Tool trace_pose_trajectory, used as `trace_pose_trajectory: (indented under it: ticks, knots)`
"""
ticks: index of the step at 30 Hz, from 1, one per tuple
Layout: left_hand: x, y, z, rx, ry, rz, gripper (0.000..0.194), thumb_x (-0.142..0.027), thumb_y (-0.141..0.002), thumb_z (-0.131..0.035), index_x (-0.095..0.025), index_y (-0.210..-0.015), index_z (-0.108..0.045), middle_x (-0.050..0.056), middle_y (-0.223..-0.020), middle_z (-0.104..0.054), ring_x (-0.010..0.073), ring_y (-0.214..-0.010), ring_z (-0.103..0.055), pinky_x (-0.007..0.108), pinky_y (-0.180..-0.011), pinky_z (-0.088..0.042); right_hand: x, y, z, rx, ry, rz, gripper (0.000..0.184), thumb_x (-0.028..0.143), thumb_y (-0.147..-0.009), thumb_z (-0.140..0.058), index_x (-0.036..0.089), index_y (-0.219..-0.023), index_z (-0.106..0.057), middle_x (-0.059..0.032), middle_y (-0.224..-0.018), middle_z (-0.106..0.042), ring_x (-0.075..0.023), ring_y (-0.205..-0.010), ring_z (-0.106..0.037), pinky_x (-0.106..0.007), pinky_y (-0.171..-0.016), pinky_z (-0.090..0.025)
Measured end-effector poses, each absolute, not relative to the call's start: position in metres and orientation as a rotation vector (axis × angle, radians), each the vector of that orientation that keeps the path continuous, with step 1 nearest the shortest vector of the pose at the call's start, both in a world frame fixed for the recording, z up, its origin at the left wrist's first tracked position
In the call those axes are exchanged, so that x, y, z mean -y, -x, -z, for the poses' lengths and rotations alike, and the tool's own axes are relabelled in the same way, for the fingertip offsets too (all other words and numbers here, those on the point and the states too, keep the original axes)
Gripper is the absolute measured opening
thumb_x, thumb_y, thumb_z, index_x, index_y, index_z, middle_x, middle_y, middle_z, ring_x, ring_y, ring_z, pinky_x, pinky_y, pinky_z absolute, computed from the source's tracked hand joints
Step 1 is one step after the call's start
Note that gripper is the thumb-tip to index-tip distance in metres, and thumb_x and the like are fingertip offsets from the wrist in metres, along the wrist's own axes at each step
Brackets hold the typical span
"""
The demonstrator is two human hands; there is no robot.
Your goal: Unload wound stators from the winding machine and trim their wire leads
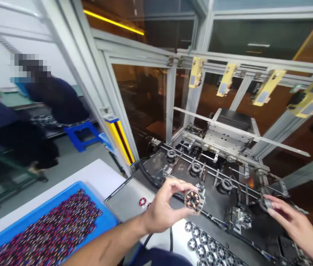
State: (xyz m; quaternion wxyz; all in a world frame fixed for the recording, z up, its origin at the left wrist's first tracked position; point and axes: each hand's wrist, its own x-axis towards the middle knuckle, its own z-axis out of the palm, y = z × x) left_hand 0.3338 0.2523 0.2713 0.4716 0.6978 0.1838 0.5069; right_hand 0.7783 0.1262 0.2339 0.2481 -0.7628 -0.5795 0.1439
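Observation:
My left hand [163, 208] holds a small round stator [193, 200] with copper windings between thumb and fingers, raised above the machine's dark fixture bed [217, 199]. My right hand [292, 221] reaches to the right side of the bed, its fingertips on a round metal part [265, 203] at a fixture there. Several ring-shaped holders [196, 168] sit in a row along the bed's rails.
A blue tray [105, 221] heaped with several wound stators lies at lower left on a white table. Silver star-shaped parts [200, 245] line the front edge. An aluminium-framed enclosure with tinted panels [170, 107] surrounds the machine. A person in dark clothes sits at far left.

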Motion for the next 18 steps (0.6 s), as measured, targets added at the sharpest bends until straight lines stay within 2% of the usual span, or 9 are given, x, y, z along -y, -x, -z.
trace_pose_trajectory:
  ticks: [2, 5, 7, 10, 14, 18]
  knots:
    - [-0.253, -0.304, -0.247, -0.709, -1.706, -1.27, 0.051, -0.019, -0.072, -0.08, -0.024, -0.105, -0.042, 0.008, -0.107, -0.071, 0.0219, -0.101, -0.068, 0.038, -0.088, -0.054, -0.123, -0.713, -0.236, 1.618, 1.926, -0.394, 0.032, 0.055, -0.083, -0.059, 0.03, -0.1, -0.067, -0.0084, -0.14, -0.058, -0.0349, -0.127, -0.056, -0.056, -0.111, -0.041]
    - [-0.25, -0.249, -0.193, -1.149, -1.667, -1.261, 0.045, -0.021, -0.072, -0.076, -0.022, -0.104, -0.045, 0.007, -0.103, -0.067, 0.0204, -0.093, -0.066, 0.036, -0.085, -0.053, -0.131, -0.601, -0.212, 1.843, 1.651, -0.385, 0.014, 0.038, -0.092, -0.055, 0.029, -0.096, -0.065, -0.0112, -0.123, -0.065, -0.0305, -0.113, -0.064, -0.047, -0.094, -0.056]
    - [-0.243, -0.215, -0.154, -1.37, -1.63, -1.238, 0.036, -0.019, -0.073, -0.073, -0.021, -0.1, -0.049, 0.005, -0.097, -0.066, 0.0205, -0.09, -0.065, 0.037, -0.083, -0.052, -0.144, -0.528, -0.182, 2.063, 1.465, -0.406, 0.017, 0.028, -0.096, -0.048, 0.026, -0.101, -0.063, -0.0135, -0.115, -0.066, -0.0274, -0.105, -0.066, -0.042, -0.085, -0.059]
    - [-0.23, -0.182, -0.105, -1.576, -1.614, -1.154, 0.031, -0.016, -0.069, -0.073, -0.02, -0.094, -0.054, 0.003, -0.09, -0.068, 0.0217, -0.086, -0.067, 0.039, -0.081, -0.053, -0.169, -0.438, -0.132, 2.213, 1.324, -0.484, 0.016, 0.019, -0.094, -0.049, 0.021, -0.099, -0.064, -0.01, -0.109, -0.067, -0.0215, -0.097, -0.067, -0.036, -0.083, -0.059]
    - [-0.226, -0.179, -0.066, -1.675, -1.648, -1.083, 0.029, -0.018, -0.071, -0.073, -0.021, -0.095, -0.058, 0.005, -0.096, -0.072, 0.0247, -0.096, -0.068, 0.044, -0.09, -0.051, -0.201, -0.364, -0.092, 2.315, 1.348, -0.454, 0.014, 0.028, -0.096, -0.057, 0.017, -0.1, -0.065, -0.0054, -0.107, -0.067, -0.0178, -0.094, -0.064, -0.038, -0.083, -0.056]
    - [-0.234, -0.189, -0.054, -1.7, -1.691, -1.067, 0.026, -0.023, -0.077, -0.07, -0.021, -0.1, -0.059, 0.007, -0.105, -0.073, 0.027, -0.104, -0.066, 0.048, -0.097, -0.048, -0.21, -0.348, -0.087, 2.335, 1.427, -0.373, 0.02, 0.032, -0.096, -0.058, 0.018, -0.11, -0.064, -0.0068, -0.116, -0.065, -0.0192, -0.101, -0.063, -0.041, -0.088, -0.055]
